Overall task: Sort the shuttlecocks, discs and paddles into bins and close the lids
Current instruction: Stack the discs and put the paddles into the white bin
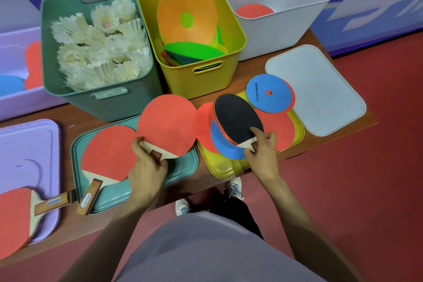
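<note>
— Step in hand?
— Gathering paddles, by the look of it. Gripping a red paddle (168,128) by the handle with the left hand (146,167), over the teal lid (183,167). Pinching the handle of a black-faced paddle (237,117) with the right hand (261,155), thumb on the black face, over the yellow lid (229,167).
— Anything loose nearby?
— Two more: a flat paddle (107,151) on the teal lid and a near-left paddle (13,220) on the purple lid (27,139). Beneath the black-faced one, red discs (281,130) and a lower blue disc (226,146). Farther right, a printed blue disc (270,94) next to the white lid (320,89).
— And beyond, on the counter (251,71)?
— Shuttlecocks (100,46) heaped in the teal bin (68,89), discs stacked in the yellow bin (190,80), something round and red low in the white bin (274,36).
— Next move?
— Probably lifting both paddles clear and lowering them into the white bin at far right. Then the remaining paddles, the discs, the lids.
</note>
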